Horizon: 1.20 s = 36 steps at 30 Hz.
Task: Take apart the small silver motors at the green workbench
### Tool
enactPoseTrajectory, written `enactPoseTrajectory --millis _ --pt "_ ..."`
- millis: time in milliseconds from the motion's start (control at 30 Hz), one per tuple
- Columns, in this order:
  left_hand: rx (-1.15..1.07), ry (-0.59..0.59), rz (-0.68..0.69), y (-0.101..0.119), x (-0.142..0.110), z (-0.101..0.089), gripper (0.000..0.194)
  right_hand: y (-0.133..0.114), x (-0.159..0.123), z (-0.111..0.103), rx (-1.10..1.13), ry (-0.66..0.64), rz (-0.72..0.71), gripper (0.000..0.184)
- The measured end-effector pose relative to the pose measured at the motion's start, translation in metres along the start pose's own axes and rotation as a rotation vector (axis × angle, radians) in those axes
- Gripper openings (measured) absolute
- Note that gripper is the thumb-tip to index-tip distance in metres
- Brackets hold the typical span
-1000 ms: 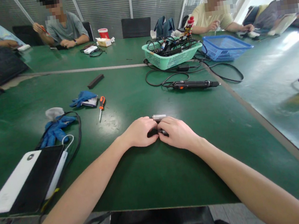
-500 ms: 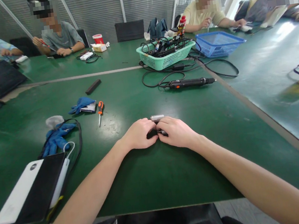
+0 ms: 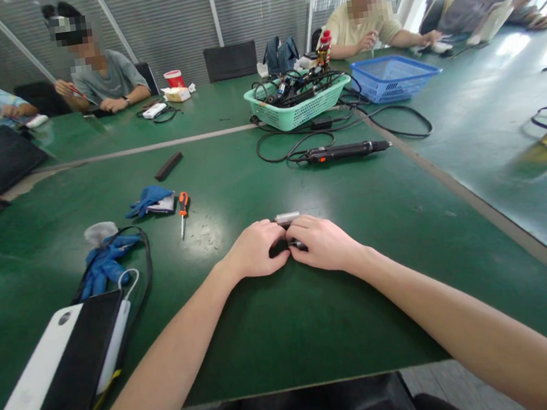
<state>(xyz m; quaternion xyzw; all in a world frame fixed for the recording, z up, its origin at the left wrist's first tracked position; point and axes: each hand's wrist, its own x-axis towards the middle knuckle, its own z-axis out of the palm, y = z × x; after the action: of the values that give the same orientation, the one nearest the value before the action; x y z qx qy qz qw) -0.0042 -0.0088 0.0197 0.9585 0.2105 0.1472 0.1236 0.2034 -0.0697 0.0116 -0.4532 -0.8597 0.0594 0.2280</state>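
My left hand (image 3: 260, 250) and my right hand (image 3: 323, 241) meet over the green table (image 3: 311, 334), their fingertips nearly touching. Both are curled round a small black-and-silver object (image 3: 287, 218). A silver cylindrical part of it shows beyond the fingers, and dark parts show in the gap between the thumbs. The fingers cover most of it, so its kind cannot be made out. To the left of my hands lies a screwdriver (image 3: 184, 207) with an orange-and-black handle.
Blue gloves (image 3: 104, 264), a white-and-black device (image 3: 62, 364) and a dark bar (image 3: 168, 166) lie left. Ahead are a corded electric screwdriver (image 3: 342, 151), a green basket (image 3: 292, 116) of tools and a blue basket (image 3: 391, 85). Several people sit around the far side.
The view has tilted slightly, so the background sits a little differently. Both hands keep almost the same place and grip on the black-and-silver object.
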Motion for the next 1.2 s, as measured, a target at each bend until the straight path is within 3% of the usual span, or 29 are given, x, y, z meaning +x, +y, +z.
enactPoseTrajectory --millis 1200 --pt "-0.01 0.019 0.013 -0.0031 -0.0079 0.002 0.01 -0.007 0.0002 0.009 0.014 0.03 -0.015 0.002"
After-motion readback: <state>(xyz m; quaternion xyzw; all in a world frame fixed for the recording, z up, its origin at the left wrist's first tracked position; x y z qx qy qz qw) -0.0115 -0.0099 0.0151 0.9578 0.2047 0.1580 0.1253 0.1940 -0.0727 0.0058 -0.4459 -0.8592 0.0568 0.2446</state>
